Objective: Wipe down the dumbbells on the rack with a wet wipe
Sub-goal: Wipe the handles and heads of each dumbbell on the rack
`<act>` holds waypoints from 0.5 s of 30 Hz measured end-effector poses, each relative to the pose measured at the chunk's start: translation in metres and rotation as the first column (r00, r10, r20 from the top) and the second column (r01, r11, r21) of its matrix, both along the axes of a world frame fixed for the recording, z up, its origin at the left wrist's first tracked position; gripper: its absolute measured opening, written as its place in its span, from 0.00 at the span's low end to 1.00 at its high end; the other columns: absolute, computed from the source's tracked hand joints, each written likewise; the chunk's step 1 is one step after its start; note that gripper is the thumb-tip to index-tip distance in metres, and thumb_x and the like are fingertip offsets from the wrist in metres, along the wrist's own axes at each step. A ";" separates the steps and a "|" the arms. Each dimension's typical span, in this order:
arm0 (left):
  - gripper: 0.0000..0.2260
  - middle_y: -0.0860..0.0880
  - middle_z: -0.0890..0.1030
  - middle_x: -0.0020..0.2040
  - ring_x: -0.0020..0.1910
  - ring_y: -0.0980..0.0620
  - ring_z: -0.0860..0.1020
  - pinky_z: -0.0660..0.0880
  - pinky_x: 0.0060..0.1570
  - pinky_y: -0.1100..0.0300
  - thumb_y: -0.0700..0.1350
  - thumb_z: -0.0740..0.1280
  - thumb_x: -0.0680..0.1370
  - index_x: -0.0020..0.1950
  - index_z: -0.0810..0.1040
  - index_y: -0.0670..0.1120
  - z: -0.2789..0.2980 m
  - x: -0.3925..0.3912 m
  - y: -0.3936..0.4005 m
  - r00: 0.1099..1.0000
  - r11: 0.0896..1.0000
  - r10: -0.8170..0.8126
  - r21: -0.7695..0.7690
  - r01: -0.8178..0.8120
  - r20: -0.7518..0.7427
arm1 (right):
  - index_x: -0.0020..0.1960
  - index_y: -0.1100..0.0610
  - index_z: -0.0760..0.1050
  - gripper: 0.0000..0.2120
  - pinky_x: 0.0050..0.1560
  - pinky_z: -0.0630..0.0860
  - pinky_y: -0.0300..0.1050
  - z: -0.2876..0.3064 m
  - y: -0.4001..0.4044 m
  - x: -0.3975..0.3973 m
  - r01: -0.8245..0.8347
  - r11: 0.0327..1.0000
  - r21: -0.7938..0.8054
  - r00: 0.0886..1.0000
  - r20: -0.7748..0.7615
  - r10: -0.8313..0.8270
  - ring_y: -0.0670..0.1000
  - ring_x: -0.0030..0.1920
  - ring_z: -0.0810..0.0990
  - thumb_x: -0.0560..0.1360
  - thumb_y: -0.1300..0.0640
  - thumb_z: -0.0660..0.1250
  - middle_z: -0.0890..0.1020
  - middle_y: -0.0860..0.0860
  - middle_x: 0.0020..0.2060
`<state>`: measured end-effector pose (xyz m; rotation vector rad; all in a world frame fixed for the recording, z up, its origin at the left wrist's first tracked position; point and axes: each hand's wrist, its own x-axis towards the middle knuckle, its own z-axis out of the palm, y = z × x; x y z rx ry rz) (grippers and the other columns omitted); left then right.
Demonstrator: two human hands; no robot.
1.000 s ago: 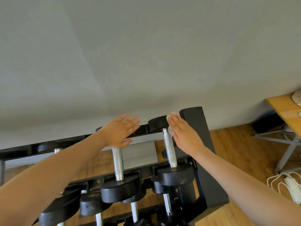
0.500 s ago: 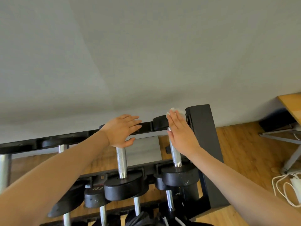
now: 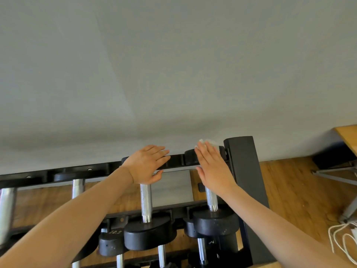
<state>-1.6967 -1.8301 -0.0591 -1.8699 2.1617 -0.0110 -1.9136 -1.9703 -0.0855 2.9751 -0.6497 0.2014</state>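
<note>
A plain grey wall point(image 3: 173, 64) fills most of what I see, with a wooden floor point(image 3: 289, 190) below it. Against the wall stands the black rack point(image 3: 245, 171), its dumbbells lying across the rails. My right hand point(image 3: 214, 169) lies flat with straight fingers, pressing the white wet wipe point(image 3: 209, 142) onto the far end of the right dumbbell point(image 3: 212, 219). My left hand point(image 3: 148, 165) rests open, fingers straight, on the far end of the next dumbbell point(image 3: 146, 229). White cables point(image 3: 342, 240) lie on the floor at the right.
</note>
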 end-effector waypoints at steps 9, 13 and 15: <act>0.25 0.47 0.83 0.56 0.56 0.48 0.82 0.77 0.56 0.51 0.57 0.55 0.73 0.56 0.84 0.46 -0.004 0.001 -0.001 0.998 0.993 -0.052 -0.104 0.048 -0.032 | 0.74 0.54 0.43 0.26 0.72 0.58 0.41 -0.002 -0.014 -0.033 0.148 0.901 0.409 0.965 0.138 -0.221 0.47 0.75 0.45 0.82 0.54 0.53 0.44 0.45 0.74; 0.25 0.47 0.84 0.55 0.56 0.48 0.82 0.77 0.56 0.51 0.57 0.55 0.73 0.55 0.84 0.46 -0.005 0.001 -0.001 0.998 0.992 -0.038 -0.119 0.032 -0.050 | 0.71 0.62 0.64 0.30 0.68 0.61 0.55 -0.004 0.006 -0.010 0.018 0.984 0.178 0.989 0.143 -0.044 0.57 0.72 0.62 0.73 0.58 0.70 0.64 0.58 0.72; 0.24 0.47 0.84 0.55 0.55 0.48 0.82 0.78 0.55 0.50 0.56 0.55 0.73 0.55 0.85 0.45 -0.003 -0.001 -0.001 0.998 0.993 -0.033 -0.113 0.026 -0.061 | 0.65 0.61 0.74 0.30 0.66 0.60 0.57 -0.006 0.006 0.001 -0.117 0.993 0.008 0.993 -0.008 0.118 0.56 0.68 0.69 0.65 0.56 0.77 0.73 0.57 0.67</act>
